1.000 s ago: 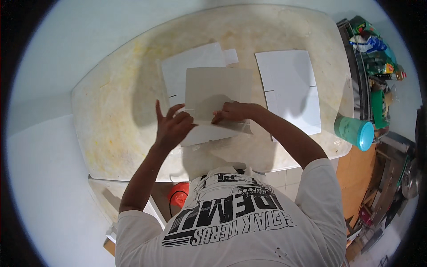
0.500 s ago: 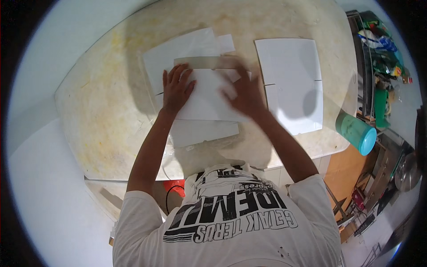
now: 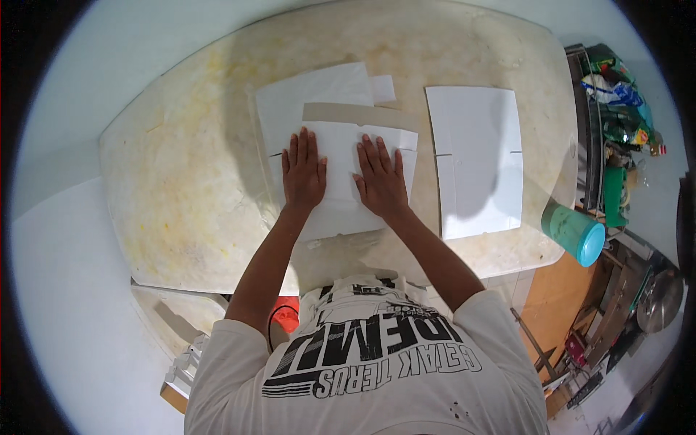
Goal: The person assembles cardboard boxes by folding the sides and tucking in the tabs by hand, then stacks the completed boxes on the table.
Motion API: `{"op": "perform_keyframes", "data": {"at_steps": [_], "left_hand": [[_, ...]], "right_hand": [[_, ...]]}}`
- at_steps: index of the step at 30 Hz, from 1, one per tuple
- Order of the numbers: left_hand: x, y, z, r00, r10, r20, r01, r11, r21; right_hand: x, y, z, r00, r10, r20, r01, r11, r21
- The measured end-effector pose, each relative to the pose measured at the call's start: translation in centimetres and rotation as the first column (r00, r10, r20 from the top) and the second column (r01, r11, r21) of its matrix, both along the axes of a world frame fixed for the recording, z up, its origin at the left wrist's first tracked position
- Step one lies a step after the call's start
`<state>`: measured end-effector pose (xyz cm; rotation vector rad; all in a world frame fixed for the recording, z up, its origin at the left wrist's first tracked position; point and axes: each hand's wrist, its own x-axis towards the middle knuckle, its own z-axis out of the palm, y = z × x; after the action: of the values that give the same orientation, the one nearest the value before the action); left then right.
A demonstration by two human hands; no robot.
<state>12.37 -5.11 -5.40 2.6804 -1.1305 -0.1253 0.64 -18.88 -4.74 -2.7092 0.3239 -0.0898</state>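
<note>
At the bottom of the frame is the person's white T-shirt (image 3: 406,399) with dark print, and just above it, left of centre, part of a red object (image 3: 287,312) shows below the table edge.

The 2 forearms reach up to the middle of the frame. The left hand (image 3: 303,174) lies flat, palm down, its fingers stretched toward the top. The right hand (image 3: 381,177) lies likewise, slightly more fanned, with its thumb toward the left hand. Neither hand grips anything; both rest on the folded sheet (image 3: 339,163), white card at the centre of the frame. A grey strip (image 3: 348,112) runs along its upper edge, past the fingertips.

White sheet material (image 3: 319,87) shows from under it toward the upper left, with a small white piece (image 3: 383,88) just beside that. Right of centre, apart from the hands, a white panel (image 3: 475,159) lies on the pale, yellow-stained table (image 3: 181,181), with 2 short dark marks at its sides.

Farther right, a teal container (image 3: 569,228) lies tilted near the table's edge. At the upper right stands a dark rack (image 3: 586,109) beside colourful packages (image 3: 612,90).
</note>
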Motion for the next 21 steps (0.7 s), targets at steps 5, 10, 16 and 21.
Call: {"op": "perform_keyframes", "data": {"at_steps": [5, 10, 16, 21], "left_hand": [[-0.3, 0.3, -0.1, 0.992, 0.032, 0.126, -0.034, 0.999, 0.009], [0.9, 2.0, 0.7, 0.975, 0.102, -0.195, -0.154, 0.949, -0.274], [-0.2, 4.5, 6.5, 0.743, -0.136, -0.655, -0.444, 0.633, -0.634], [-2.5, 14.3, 5.1, 0.849, -0.246, -0.467, -0.054, 0.839, -0.541]], "right_hand": [[-2.3, -1.5, -0.6, 0.874, -0.485, 0.028, 0.484, 0.864, -0.137], [-5.7, -4.6, -0.1, 0.845, -0.534, 0.022, 0.474, 0.768, 0.432], [-8.0, -2.9, 2.1, 0.813, -0.576, 0.085, 0.322, 0.566, 0.759], [-12.7, -0.3, 3.5, 0.947, -0.144, 0.288, -0.052, 0.815, 0.578]]}}
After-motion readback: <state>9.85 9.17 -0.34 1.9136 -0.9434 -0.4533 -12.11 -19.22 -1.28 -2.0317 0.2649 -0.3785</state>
